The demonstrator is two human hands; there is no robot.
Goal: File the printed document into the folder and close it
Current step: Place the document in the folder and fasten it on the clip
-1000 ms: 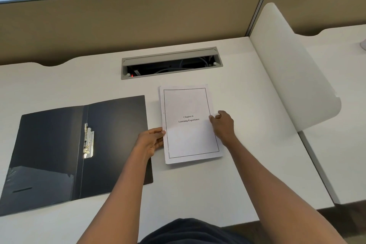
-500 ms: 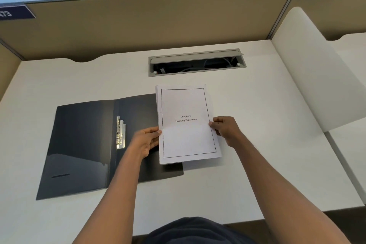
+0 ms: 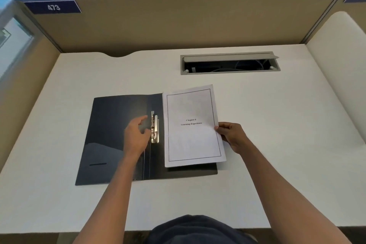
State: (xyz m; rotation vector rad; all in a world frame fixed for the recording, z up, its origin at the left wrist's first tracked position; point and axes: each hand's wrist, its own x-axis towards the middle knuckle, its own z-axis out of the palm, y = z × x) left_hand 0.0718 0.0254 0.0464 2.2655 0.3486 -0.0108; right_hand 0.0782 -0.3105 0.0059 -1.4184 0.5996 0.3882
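A black folder [image 3: 111,136] lies open flat on the white desk [image 3: 277,144]. Its metal clip [image 3: 154,129] runs along the spine. The printed document [image 3: 192,125], a white stack titled "Chapter 6 Learning Experience", rests over the folder's right half, its right edge overhanging slightly. My right hand [image 3: 231,136] pinches the document's right edge. My left hand [image 3: 136,136] hovers with fingers apart just left of the clip, holding nothing.
A grey cable tray [image 3: 229,63] with its lid up is sunk into the desk behind the document. Tan partition walls [image 3: 178,22] with a "473" label close the back and left. A white divider panel [image 3: 340,61] curves up on the right.
My left hand let go of the document's left edge and moved left to the clip. The document shifted farther over the folder's right half. The view panned left.
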